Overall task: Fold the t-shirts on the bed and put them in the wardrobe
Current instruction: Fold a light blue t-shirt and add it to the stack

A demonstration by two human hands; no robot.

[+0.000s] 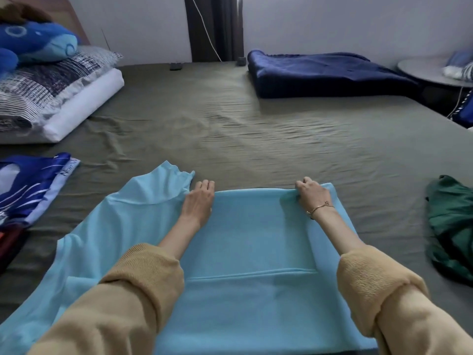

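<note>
**Light blue tee mid-fold on the bed**

So the light blue t-shirt (245,252) is spread on the bed (256,129) right in front of the person. The left hand (199,201) lies on its far folded edge, fingers curled over it, and the right hand (312,194) pinches that same edge at the other corner. A dark blue printed shirt (28,188) lies off to the left, and a green garment (453,226) to the right.

Both arms reach forward; left hand (200,198) and right hand (312,194) have curled fingers
</note>
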